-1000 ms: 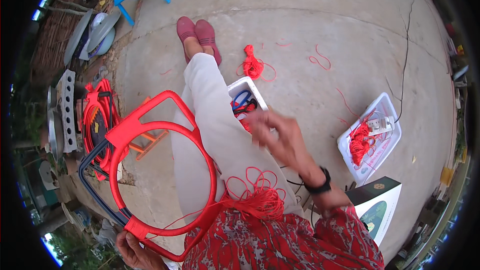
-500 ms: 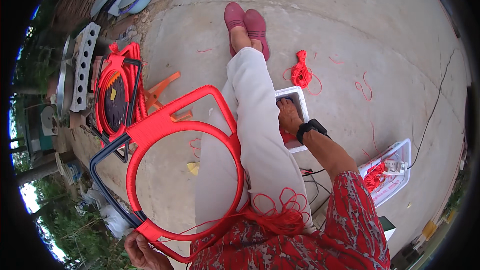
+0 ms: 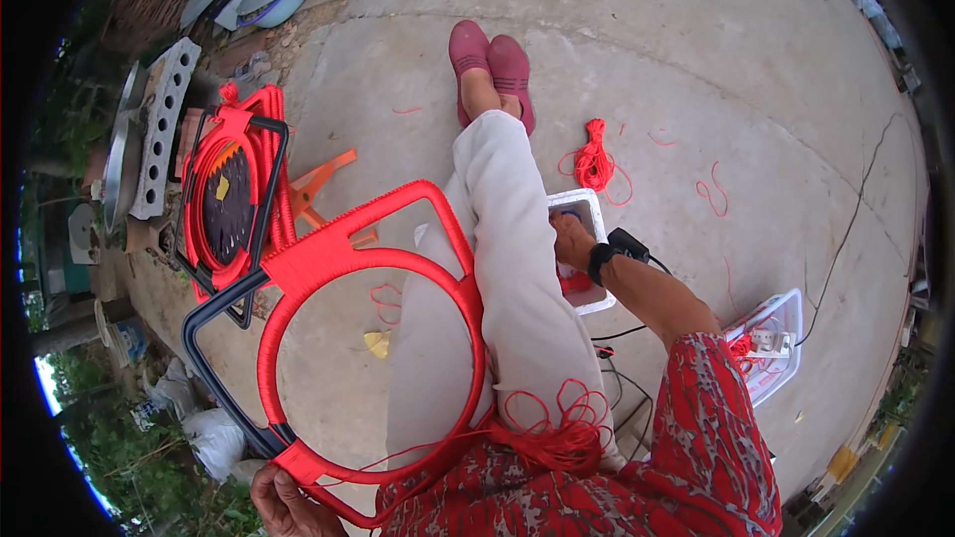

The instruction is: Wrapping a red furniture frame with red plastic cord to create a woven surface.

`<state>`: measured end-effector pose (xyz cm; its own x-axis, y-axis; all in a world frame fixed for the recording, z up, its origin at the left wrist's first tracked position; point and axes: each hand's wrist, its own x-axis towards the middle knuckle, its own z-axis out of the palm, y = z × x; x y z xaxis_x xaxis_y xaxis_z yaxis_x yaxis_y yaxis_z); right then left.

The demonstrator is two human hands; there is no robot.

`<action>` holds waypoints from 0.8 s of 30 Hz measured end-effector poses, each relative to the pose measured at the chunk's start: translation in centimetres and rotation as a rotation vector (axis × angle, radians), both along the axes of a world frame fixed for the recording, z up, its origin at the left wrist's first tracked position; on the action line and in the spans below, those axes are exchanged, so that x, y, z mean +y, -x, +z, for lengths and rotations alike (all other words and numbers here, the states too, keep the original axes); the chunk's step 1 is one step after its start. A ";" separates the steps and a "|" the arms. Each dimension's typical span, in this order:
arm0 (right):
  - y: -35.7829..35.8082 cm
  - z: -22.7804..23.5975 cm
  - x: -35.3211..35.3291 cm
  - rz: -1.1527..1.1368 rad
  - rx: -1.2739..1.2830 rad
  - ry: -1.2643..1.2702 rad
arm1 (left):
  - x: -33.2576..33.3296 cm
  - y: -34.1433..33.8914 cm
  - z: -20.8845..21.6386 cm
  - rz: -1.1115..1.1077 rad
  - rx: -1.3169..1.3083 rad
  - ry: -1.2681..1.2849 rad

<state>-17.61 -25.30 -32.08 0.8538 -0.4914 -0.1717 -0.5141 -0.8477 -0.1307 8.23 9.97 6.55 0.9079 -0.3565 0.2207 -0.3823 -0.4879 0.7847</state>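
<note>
"At lower left, what's your left hand (image 3: 284, 500) doing?"
"Pinching the red-wrapped frame (image 3: 309, 261), which lies partly over my pale trousers (image 3: 522, 249)."
"And your right hand (image 3: 574, 242)?"
"Beyond the red cord (image 3: 557, 446), inside the white box (image 3: 601, 216); its grip I can't tell."

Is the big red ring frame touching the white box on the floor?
Apart. The head view shows the pale trouser leg between the red ring frame and the white box, with their edges nowhere meeting.
</note>
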 end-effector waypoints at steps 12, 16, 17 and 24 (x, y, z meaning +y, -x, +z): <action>1.9 6.6 1.3 0.011 -0.274 -0.090 | -1.1 1.0 0.7 -0.075 0.039 0.171; 5.1 13.4 1.5 -0.147 -0.118 -0.252 | -1.9 1.5 1.2 -0.085 0.142 0.179; 6.1 14.2 1.6 -0.159 -0.091 -0.280 | -2.4 1.7 1.2 -0.085 0.119 0.196; 10.1 19.2 4.1 -0.349 0.133 -0.314 | -1.6 2.2 2.4 -0.066 0.205 0.264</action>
<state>-27.69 -21.24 -12.87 0.6082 -0.6511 -0.4540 -0.7900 -0.5521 -0.2665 6.06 8.37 8.97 0.9198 -0.3706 0.1288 -0.2278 -0.2372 0.9444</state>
